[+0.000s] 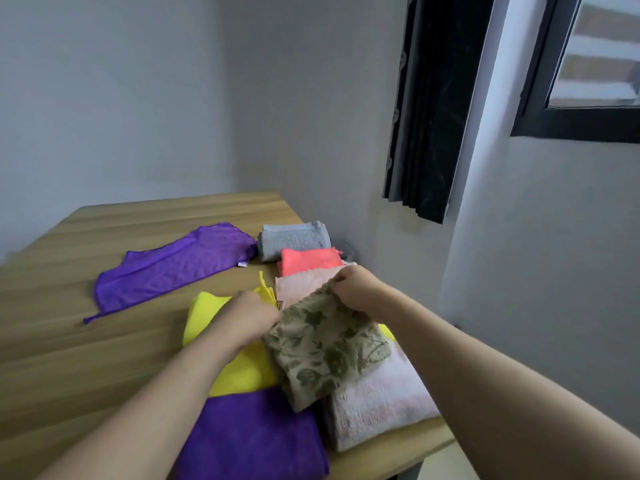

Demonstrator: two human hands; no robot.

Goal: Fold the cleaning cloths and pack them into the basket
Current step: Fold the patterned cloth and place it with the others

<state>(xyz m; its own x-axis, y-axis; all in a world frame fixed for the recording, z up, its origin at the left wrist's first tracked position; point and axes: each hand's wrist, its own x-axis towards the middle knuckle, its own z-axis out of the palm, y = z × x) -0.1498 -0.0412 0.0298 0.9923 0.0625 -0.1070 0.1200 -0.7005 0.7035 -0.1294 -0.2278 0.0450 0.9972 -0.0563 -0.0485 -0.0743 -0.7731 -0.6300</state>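
A brown cloth with a green flower pattern (325, 348) lies over the pile at the table's right side. My left hand (252, 315) grips its upper left corner and my right hand (356, 289) pinches its upper right corner. Under it lie a yellow cloth (239, 372), a pale pink fluffy cloth (377, 407) and a purple cloth (252, 441). Farther back sit a folded light pink cloth (298, 287), a folded coral cloth (310, 259) and a folded grey cloth (294, 237). No basket is in view.
A second purple cloth (173, 268) lies spread flat on the wooden table (69, 341) to the left. The table stands in a corner against grey walls. A dark curtain (436, 109) and a window (588, 64) are on the right.
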